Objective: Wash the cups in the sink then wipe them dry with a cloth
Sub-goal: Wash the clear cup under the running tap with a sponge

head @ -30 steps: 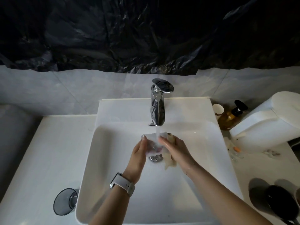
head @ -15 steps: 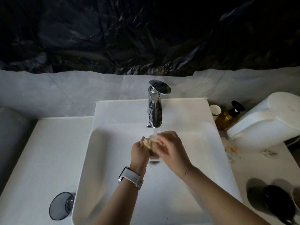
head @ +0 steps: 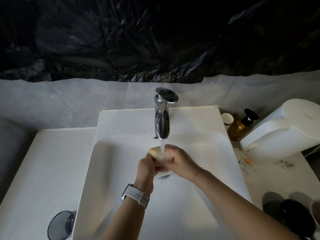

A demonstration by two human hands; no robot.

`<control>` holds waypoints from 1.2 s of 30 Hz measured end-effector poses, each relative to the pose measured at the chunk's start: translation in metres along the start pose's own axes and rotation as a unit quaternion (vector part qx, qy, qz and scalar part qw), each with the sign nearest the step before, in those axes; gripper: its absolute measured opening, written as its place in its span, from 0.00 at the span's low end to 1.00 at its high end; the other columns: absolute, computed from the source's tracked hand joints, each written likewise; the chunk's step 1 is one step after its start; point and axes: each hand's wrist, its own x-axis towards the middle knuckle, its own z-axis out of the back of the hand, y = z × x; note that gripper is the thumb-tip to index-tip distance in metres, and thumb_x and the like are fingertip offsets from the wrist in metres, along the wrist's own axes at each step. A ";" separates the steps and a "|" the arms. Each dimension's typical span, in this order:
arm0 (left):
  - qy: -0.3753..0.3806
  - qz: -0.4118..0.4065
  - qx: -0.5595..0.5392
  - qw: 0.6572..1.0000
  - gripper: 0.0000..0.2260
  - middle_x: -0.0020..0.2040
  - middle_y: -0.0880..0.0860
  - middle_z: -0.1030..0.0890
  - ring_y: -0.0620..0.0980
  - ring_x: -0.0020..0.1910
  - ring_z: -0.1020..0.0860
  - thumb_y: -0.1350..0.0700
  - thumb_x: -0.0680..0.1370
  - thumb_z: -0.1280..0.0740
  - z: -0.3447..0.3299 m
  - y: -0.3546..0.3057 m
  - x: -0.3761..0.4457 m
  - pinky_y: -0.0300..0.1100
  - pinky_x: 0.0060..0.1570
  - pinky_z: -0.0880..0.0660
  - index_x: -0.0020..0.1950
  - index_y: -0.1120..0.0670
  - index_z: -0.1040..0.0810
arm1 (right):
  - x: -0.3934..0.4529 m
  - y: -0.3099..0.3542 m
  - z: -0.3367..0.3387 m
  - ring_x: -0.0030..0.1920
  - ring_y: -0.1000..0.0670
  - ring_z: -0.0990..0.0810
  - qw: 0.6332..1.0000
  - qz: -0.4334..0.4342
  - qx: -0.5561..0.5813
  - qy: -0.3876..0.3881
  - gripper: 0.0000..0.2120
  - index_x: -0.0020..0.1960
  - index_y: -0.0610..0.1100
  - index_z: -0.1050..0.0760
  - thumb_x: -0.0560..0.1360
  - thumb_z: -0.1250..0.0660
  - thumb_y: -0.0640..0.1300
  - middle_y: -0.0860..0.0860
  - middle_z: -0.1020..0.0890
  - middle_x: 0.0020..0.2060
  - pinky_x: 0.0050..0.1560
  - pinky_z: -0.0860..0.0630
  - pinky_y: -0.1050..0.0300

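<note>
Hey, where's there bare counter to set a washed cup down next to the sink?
The counter left of the sink is bare from the wall down to the grey cup at its near corner. Right of the sink it is crowded: amber pump bottle, small litter, dark cups.

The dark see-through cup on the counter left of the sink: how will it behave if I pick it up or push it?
The grey cup lies on its side on the smooth white counter, so a push would probably make it roll. It looks thin-walled and empty, so likely light. Whether it is glass or plastic cannot be told; treat it as fragile. It lies close beside the sink, which may stop its roll.
</note>
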 end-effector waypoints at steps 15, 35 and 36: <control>0.017 0.002 0.040 0.999 0.21 0.28 0.60 0.21 0.50 0.21 0.25 0.59 0.84 0.50 -0.003 -0.012 -0.001 0.33 0.22 0.31 0.39 0.65 0.24 | 0.019 0.005 0.008 0.42 0.54 0.26 0.991 -0.068 0.050 -0.099 0.15 0.41 0.57 0.30 0.72 0.34 0.37 0.61 0.25 0.38 0.40 0.31 0.73; -0.036 0.069 -0.038 0.996 0.16 0.29 0.54 0.37 0.49 0.22 0.37 0.61 0.81 0.50 0.014 0.007 0.028 0.36 0.23 0.39 0.32 0.55 0.37 | 0.003 0.008 -0.037 0.55 0.53 0.21 0.987 0.076 -0.062 -0.124 0.13 0.59 0.44 0.22 0.78 0.38 0.45 0.51 0.18 0.54 0.58 0.28 0.63; -0.025 0.084 -0.056 0.995 0.15 0.30 0.54 0.36 0.49 0.22 0.38 0.61 0.80 0.50 0.016 0.006 0.028 0.35 0.21 0.41 0.33 0.53 0.38 | 0.012 0.012 -0.037 0.51 0.51 0.20 0.988 0.031 -0.023 -0.150 0.12 0.57 0.42 0.22 0.78 0.38 0.47 0.50 0.17 0.51 0.55 0.27 0.60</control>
